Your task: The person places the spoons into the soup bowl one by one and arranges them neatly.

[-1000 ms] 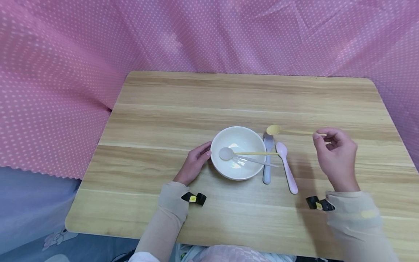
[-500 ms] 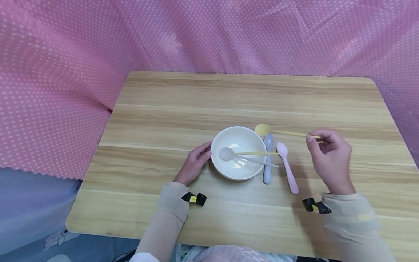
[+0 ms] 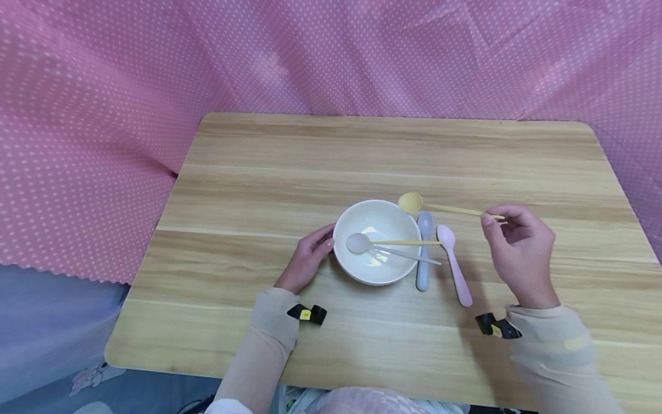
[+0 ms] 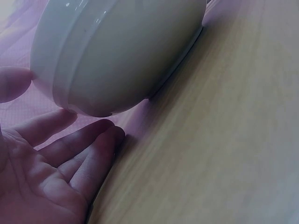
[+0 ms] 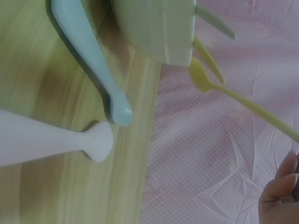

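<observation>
A white bowl (image 3: 380,218) stands upright on the table. My left hand (image 3: 305,259) touches its left side; in the left wrist view, the thumb (image 4: 14,84) meets the rim and the fairly straight index finger rests just below. My right hand (image 3: 524,247) pinches a yellow long-handled spoon (image 3: 452,210) by the handle end. That spoon's head hovers by the bowl's far right rim. Inside the bowl lie a pale grey spoon (image 3: 405,255) and another yellow spoon (image 3: 403,242), handles across the right rim. Their heads overlap.
Right of the bowl, a blue-grey short spoon (image 3: 422,276) lies on the wooden table (image 3: 258,184), partly under the two protruding handles. A pink spoon (image 3: 457,276) lies beside it. A pink dotted curtain (image 3: 336,57) hangs behind and left of the table.
My right hand has moved left with the yellow spoon, bringing its head from above the blue-grey spoon to the bowl's rim. The left hand and bowl have stayed put.
</observation>
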Demonstrator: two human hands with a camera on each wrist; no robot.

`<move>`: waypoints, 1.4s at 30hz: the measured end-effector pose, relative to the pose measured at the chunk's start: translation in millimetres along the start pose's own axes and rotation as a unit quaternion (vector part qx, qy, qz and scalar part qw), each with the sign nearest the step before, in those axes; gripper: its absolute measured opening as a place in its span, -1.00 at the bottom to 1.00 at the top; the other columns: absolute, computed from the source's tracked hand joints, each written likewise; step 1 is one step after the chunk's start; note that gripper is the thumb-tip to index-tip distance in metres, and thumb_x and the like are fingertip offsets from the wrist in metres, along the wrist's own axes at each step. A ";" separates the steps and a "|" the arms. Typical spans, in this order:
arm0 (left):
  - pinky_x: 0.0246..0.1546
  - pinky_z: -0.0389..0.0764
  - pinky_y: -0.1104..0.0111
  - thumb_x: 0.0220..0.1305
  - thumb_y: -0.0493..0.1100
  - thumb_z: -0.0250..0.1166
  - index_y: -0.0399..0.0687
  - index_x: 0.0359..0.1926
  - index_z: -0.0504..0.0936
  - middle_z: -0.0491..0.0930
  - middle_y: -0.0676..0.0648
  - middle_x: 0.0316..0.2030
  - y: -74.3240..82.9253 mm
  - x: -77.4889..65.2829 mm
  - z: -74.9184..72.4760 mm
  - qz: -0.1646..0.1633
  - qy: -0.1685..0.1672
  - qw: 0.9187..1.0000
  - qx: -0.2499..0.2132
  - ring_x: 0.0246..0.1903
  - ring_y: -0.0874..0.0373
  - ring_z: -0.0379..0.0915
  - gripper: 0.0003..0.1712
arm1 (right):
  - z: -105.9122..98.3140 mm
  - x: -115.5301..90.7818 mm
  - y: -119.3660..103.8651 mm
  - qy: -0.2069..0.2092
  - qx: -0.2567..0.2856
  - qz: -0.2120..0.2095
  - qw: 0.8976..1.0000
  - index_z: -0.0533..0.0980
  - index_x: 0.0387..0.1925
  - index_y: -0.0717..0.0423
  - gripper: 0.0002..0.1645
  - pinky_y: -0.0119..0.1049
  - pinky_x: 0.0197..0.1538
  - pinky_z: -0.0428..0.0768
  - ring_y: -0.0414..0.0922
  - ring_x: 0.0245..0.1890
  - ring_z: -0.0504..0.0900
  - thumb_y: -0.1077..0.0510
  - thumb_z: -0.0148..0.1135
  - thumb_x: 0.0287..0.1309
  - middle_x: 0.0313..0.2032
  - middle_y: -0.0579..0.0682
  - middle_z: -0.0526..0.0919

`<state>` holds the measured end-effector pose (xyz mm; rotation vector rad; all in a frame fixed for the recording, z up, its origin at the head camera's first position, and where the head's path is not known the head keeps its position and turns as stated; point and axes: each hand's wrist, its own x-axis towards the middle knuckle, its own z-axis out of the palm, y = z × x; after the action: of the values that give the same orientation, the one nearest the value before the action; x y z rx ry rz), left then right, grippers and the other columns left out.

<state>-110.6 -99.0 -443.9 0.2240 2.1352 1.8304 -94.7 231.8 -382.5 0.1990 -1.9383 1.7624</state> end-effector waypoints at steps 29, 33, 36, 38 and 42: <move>0.34 0.23 0.35 0.44 -0.16 -0.01 -0.23 0.34 0.25 0.27 -0.16 0.34 -9.2 -0.1 -1.2 0.009 -0.002 1.000 0.000 0.33 0.09 0.19 -0.48 | 26.7 -20.9 18.0 -0.104 -0.079 -0.004 0.991 0.52 -0.33 0.48 -0.90 -0.59 -0.45 0.41 -0.33 -0.48 0.47 0.52 0.15 0.03 -0.42 -0.13 0.62; 0.34 0.23 0.34 0.44 -0.18 -0.02 -0.25 0.34 0.24 0.26 -0.17 0.34 -4.1 -1.6 -0.9 0.006 -0.004 1.000 0.003 0.33 0.08 0.18 -0.49 | 30.0 -22.0 17.4 -0.118 -0.085 -0.002 0.989 0.54 -0.34 0.42 -0.87 -0.56 -0.44 0.41 -0.32 -0.47 0.47 0.54 0.15 0.02 -0.42 -0.13 0.61; 0.34 0.22 0.34 0.44 -0.18 -0.03 -0.25 0.35 0.24 0.26 -0.17 0.34 -3.5 -1.5 -0.9 0.004 -0.004 1.000 0.005 0.34 0.08 0.17 -0.49 | 32.4 -22.8 16.7 -0.127 -0.087 0.006 0.988 0.55 -0.34 0.40 -0.84 -0.56 -0.43 0.41 -0.31 -0.46 0.46 0.56 0.15 0.00 -0.41 -0.20 0.61; 0.34 0.22 0.34 0.44 -0.17 -0.03 -0.24 0.35 0.24 0.26 -0.16 0.34 -3.2 -1.4 -0.9 0.003 -0.005 1.000 0.007 0.34 0.08 0.17 -0.49 | 33.9 -23.1 15.9 -0.132 -0.087 0.013 0.987 0.55 -0.34 0.39 -0.84 -0.55 -0.43 0.42 -0.30 -0.45 0.46 0.56 0.15 0.01 -0.40 -0.23 0.60; 0.34 0.22 0.34 0.44 -0.16 -0.03 -0.23 0.35 0.24 0.26 -0.15 0.34 -2.9 -1.3 -1.0 0.000 -0.005 1.000 0.009 0.34 0.09 0.17 -0.49 | 36.1 -23.8 14.8 -0.145 -0.100 0.013 0.984 0.56 -0.34 0.36 -0.83 -0.56 -0.41 0.41 -0.31 -0.44 0.45 0.55 0.16 0.01 -0.40 -0.27 0.59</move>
<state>-109.4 -100.9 -446.5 0.2373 2.1456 1.8082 -90.3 193.9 -407.6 0.3790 -2.3175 1.6121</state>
